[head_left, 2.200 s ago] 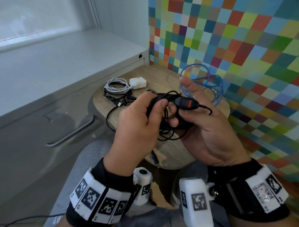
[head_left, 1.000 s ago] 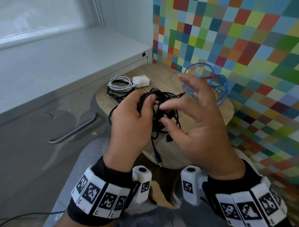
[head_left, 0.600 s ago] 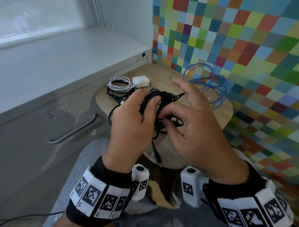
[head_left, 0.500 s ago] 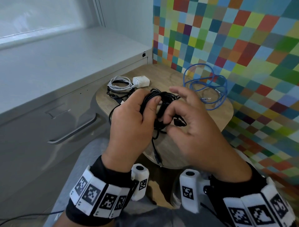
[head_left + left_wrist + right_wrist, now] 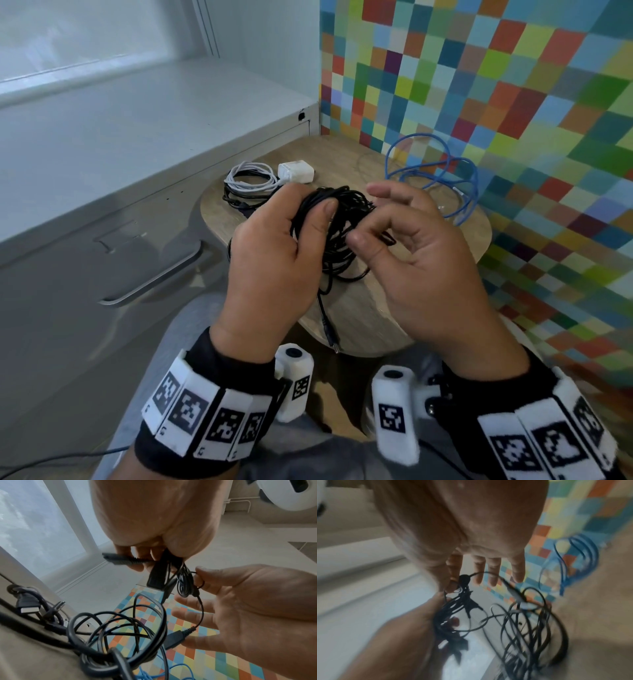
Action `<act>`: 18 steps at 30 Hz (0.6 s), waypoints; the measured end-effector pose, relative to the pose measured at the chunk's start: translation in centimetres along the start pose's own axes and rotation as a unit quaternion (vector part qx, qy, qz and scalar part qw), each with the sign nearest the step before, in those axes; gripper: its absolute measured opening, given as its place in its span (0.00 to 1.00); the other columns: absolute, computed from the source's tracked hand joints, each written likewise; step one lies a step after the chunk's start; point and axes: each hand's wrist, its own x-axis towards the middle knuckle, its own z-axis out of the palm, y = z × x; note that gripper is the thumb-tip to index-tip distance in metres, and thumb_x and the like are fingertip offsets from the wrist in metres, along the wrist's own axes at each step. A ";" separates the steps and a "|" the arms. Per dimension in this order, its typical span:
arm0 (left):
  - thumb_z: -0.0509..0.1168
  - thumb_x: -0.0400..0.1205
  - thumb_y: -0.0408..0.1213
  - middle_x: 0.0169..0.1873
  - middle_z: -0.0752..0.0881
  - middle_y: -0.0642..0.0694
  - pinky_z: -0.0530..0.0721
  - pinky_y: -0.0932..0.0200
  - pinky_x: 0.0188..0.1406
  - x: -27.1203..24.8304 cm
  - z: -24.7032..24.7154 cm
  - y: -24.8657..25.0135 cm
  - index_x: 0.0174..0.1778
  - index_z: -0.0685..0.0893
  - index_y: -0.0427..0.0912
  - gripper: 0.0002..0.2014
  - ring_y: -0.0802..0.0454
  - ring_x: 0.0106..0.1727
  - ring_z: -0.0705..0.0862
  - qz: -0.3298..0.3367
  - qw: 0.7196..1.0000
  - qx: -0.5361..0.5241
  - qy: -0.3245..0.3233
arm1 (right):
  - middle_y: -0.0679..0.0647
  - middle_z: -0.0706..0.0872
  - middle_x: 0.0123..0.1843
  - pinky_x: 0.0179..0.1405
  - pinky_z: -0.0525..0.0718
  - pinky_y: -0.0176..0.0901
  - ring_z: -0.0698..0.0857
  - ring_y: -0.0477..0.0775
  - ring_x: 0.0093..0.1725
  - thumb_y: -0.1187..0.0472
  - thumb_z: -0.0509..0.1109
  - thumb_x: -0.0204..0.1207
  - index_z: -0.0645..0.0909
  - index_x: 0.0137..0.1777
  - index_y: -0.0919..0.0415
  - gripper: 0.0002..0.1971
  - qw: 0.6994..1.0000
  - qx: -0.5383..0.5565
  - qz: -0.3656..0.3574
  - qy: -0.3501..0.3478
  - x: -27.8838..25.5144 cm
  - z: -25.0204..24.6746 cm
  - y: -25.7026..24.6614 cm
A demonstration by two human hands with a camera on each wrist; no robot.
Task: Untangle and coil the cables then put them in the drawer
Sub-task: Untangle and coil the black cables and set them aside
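Head view: the left hand (image 5: 270,260) grips a bundle of black cable (image 5: 337,219) above the round wooden desk (image 5: 359,308), fingers curled round the loops and thumb pressed on top. One plug end hangs from the bundle past the desk's front edge. The right hand (image 5: 421,260) has its thumb and forefinger pinched on a strand at the bundle's right side, the other fingers spread loosely. Half a second ago this hand was closed more tightly against the bundle; now its outer fingers have lifted away and more of the blue cable (image 5: 442,178), lying in loose loops at the back right of the desk, shows behind it. A coiled white cable (image 5: 251,174) with its white charger (image 5: 296,171) lies at the back left on top of another black cable, unmoved. The grey drawer (image 5: 102,274) to the left is shut, so its contents cannot be seen.

Left wrist view: the left hand (image 5: 154,520) holds several black strands and a connector in its curled fingers. The right hand (image 5: 248,605) faces it palm-open, thumb touching a thin strand. Looser black loops hang below.

Right wrist view: blurred, but the right hand (image 5: 471,527) seems to pinch a thin black strand with thumb and forefinger, three fingers straight. The blue cable (image 5: 578,557) rests beyond.
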 end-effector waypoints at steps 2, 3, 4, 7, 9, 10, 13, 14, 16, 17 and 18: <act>0.65 0.89 0.45 0.35 0.84 0.57 0.78 0.63 0.35 0.2 0.0 0.0 0.49 0.86 0.43 0.10 0.59 0.38 0.82 0.006 1.000 0.008 -0.002 | 0.50 0.83 0.67 0.72 0.81 0.49 0.81 0.44 0.74 0.58 0.78 0.79 0.88 0.41 0.50 0.06 0.995 0.094 0.028 0.037 0.1 0.5 0.2; 0.65 0.89 0.44 0.37 0.84 0.56 0.78 0.64 0.37 0.2 0.1 -0.1 0.50 0.87 0.43 0.10 0.59 0.39 0.82 0.007 1.000 0.014 -0.002 | 0.51 0.84 0.65 0.72 0.82 0.55 0.83 0.47 0.72 0.57 0.78 0.78 0.89 0.40 0.49 0.05 0.990 0.120 0.036 0.061 0.2 0.7 0.2; 0.65 0.88 0.45 0.39 0.84 0.55 0.77 0.68 0.40 0.2 0.2 -0.3 0.51 0.88 0.42 0.10 0.61 0.42 0.81 0.006 1.000 0.020 -0.001 | 0.51 0.86 0.63 0.72 0.83 0.60 0.84 0.50 0.70 0.56 0.78 0.77 0.90 0.40 0.46 0.05 0.986 0.137 0.037 0.087 0.3 0.7 0.3; 0.65 0.87 0.47 0.45 0.80 0.53 0.72 0.78 0.47 0.1 0.3 -0.8 0.52 0.90 0.43 0.12 0.68 0.48 0.77 -0.022 0.999 0.027 0.014 | 0.51 0.86 0.60 0.69 0.85 0.52 0.85 0.53 0.69 0.58 0.76 0.77 0.91 0.38 0.43 0.09 0.969 0.210 0.041 0.121 0.5 0.5 0.3; 0.65 0.87 0.47 0.43 0.79 0.55 0.72 0.78 0.45 0.2 0.2 -0.9 0.49 0.88 0.44 0.11 0.68 0.46 0.77 -0.037 0.999 0.020 0.021 | 0.47 0.86 0.62 0.69 0.82 0.49 0.83 0.53 0.72 0.58 0.76 0.78 0.90 0.38 0.44 0.09 0.961 0.263 0.044 0.069 0.4 0.1 0.1; 0.65 0.88 0.46 0.41 0.80 0.55 0.72 0.76 0.43 0.3 0.2 -0.9 0.46 0.86 0.46 0.10 0.65 0.44 0.78 -0.041 0.999 0.012 0.021 | 0.46 0.86 0.62 0.69 0.81 0.47 0.82 0.52 0.73 0.56 0.75 0.78 0.90 0.38 0.45 0.08 0.961 0.274 0.038 0.030 0.3 -0.2 0.1; 0.64 0.89 0.46 0.33 0.80 0.52 0.72 0.63 0.33 0.2 0.1 -0.8 0.42 0.83 0.42 0.13 0.58 0.33 0.76 -0.059 0.998 -0.030 0.011 | 0.48 0.85 0.65 0.70 0.77 0.41 0.82 0.44 0.71 0.49 0.72 0.77 0.86 0.38 0.47 0.07 0.978 0.199 0.030 -0.060 0.2 -1.1 -0.3; 0.65 0.90 0.45 0.31 0.80 0.52 0.73 0.62 0.31 0.2 0.0 -0.7 0.42 0.83 0.41 0.14 0.58 0.32 0.75 -0.060 0.997 -0.038 0.010 | 0.47 0.84 0.65 0.71 0.75 0.38 0.82 0.42 0.71 0.45 0.72 0.75 0.84 0.38 0.47 0.10 0.990 0.121 0.032 -0.071 0.2 -1.4 -0.3; 0.65 0.89 0.44 0.29 0.80 0.53 0.73 0.66 0.30 0.0 -0.1 -0.4 0.43 0.83 0.42 0.12 0.60 0.30 0.76 -0.059 0.997 -0.047 -0.002 | 0.39 0.81 0.63 0.74 0.72 0.39 0.80 0.42 0.70 0.36 0.71 0.71 0.81 0.36 0.46 0.15 0.996 -0.059 0.031 -0.064 0.2 -1.4 -0.3; 0.65 0.89 0.44 0.29 0.81 0.55 0.73 0.68 0.30 -0.1 -0.1 -0.2 0.43 0.83 0.44 0.11 0.61 0.31 0.78 -0.057 0.997 -0.048 -0.008 | 0.36 0.78 0.63 0.75 0.72 0.47 0.79 0.44 0.70 0.33 0.69 0.71 0.80 0.35 0.45 0.16 0.990 -0.129 0.023 -0.057 0.2 -1.3 -0.2; 0.66 0.89 0.43 0.30 0.82 0.58 0.74 0.69 0.32 -0.2 -0.1 -0.1 0.44 0.83 0.47 0.09 0.61 0.32 0.79 -0.055 0.997 -0.047 -0.011 | 0.35 0.77 0.62 0.75 0.73 0.57 0.78 0.46 0.70 0.33 0.68 0.72 0.79 0.35 0.43 0.16 0.984 -0.172 0.014 -0.052 0.1 -1.1 -0.2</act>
